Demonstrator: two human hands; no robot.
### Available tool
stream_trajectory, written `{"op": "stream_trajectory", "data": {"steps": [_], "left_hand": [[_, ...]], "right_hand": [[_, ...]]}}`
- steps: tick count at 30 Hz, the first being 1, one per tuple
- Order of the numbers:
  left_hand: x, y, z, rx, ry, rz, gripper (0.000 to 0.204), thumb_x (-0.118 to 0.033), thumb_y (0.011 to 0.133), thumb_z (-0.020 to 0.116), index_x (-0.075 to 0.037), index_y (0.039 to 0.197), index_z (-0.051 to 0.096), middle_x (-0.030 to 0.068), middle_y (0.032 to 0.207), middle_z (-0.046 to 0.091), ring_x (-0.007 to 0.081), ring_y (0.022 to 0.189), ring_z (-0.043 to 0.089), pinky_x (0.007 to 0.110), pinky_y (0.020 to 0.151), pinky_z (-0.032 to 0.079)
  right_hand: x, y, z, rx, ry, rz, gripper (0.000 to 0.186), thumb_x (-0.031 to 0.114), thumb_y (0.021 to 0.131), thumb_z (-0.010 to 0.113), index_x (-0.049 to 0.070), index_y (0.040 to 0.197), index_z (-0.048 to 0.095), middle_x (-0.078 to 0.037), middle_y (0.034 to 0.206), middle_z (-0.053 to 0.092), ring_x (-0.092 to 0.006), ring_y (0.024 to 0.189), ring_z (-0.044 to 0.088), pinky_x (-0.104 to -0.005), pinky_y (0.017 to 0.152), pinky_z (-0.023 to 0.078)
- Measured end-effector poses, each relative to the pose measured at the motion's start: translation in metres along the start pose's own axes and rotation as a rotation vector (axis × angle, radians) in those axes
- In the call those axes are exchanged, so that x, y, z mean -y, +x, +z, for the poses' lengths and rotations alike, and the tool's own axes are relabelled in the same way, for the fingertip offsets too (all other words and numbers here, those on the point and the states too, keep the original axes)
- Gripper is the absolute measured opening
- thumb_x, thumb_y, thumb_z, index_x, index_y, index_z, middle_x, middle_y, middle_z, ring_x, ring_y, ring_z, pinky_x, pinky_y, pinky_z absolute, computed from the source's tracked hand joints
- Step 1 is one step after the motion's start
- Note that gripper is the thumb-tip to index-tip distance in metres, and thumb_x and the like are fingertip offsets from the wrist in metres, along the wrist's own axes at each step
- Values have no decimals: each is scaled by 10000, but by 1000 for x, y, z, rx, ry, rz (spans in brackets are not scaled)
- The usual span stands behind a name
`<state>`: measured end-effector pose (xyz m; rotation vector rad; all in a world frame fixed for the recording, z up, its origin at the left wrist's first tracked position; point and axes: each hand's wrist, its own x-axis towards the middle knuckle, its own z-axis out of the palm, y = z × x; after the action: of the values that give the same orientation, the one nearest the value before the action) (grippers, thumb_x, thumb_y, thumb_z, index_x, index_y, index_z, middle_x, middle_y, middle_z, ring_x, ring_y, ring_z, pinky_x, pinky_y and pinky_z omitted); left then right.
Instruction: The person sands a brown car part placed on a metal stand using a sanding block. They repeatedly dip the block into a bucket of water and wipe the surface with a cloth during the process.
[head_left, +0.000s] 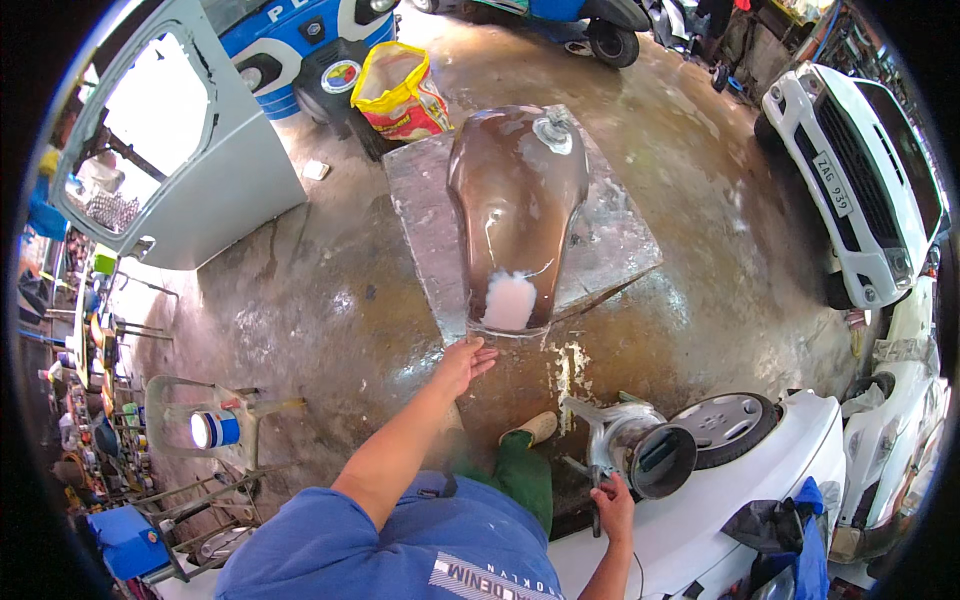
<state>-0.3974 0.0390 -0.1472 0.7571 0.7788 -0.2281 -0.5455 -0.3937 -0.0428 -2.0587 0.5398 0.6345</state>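
A brown motorcycle fuel tank rests on a square, scuffed board. It has a pale grey-white patch near its front end and a metal cap at the far end. My left hand is at the tank's near rim, fingers loosely curved and apart; whether they touch it I cannot tell. Lower right, my right hand is closed on the handle of a silver metal tool with a round cup, above a white car panel.
A grey door, blue vehicle and yellow-red sack stand beyond. A white car is at the right, a plastic chair with a tin at the left. A wheel lies beside the metal tool.
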Motion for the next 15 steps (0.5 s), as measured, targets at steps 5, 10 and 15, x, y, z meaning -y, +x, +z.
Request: {"op": "stream_trajectory", "data": {"steps": [5, 10, 15], "left_hand": [[-12, -9, -53, -63, -65, 5, 264, -203, 1039, 667, -40, 1209, 547, 182, 1167, 699, 305, 1140, 700, 457, 990, 606], [-4, -10, -66, 3, 18, -85, 288, -231, 1046, 652, -46, 1245, 560, 162, 1196, 708, 267, 1120, 694, 437, 980, 593], [-5, -34, -61, 22, 281, -155, 326, -246, 1039, 647, -61, 1293, 561, 119, 1209, 710, 216, 1124, 678, 398, 954, 585]], "right_hand": [[20, 11, 26, -125, 201, -97, 572, 78, 921, 753, -84, 1435, 560, -136, 1173, 730, -204, 1017, 692, -347, 930, 546], [56, 31, 67, -177, 791, -128, 453, 114, 980, 654, -60, 1392, 586, -129, 1196, 703, -223, 1004, 692, -349, 911, 559], [144, 19, 113, -45, 1034, -107, 373, 170, 1008, 594, -40, 1316, 606, -137, 1133, 715, -257, 957, 714, -400, 812, 615]]}}
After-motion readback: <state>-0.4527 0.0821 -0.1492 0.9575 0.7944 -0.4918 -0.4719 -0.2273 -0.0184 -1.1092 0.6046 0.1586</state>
